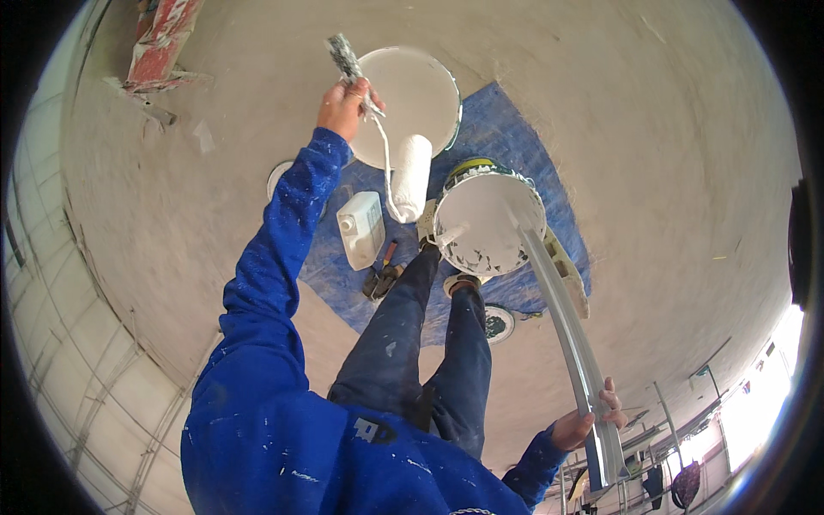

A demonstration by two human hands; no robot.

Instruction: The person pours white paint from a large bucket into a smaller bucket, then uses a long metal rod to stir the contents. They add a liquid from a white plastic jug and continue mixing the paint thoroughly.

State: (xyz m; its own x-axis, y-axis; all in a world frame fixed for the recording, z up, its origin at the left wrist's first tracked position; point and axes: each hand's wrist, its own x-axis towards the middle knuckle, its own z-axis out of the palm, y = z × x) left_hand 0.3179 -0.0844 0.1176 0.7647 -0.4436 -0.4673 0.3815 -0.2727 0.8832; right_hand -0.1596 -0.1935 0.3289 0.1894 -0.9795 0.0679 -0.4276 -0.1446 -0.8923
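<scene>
My left hand (pixel 343 107) is closed round the handle of a paint roller (pixel 412 178), whose white-coated sleeve hangs above the blue sheet, beside a large round tub (pixel 457 94) of whitish paint. At the lower right, my right hand (pixel 592 414) grips a long grey channel-shaped strip (pixel 562 322) near its close end. The strip slopes away to a paint-smeared bucket (pixel 481 262) of pale paint. Its far end lies over or in that paint; which, I cannot tell. Something white-coated (pixel 453 234) sticks out at the bucket's left rim.
A blue sheet (pixel 515 129) lies on the floor beneath the containers. Left of my feet stand a white jug (pixel 361 230) and some dark tools (pixel 382 279). A round lid (pixel 499 324) lies by my right foot. A red paint-stained object (pixel 163 47) stands far left.
</scene>
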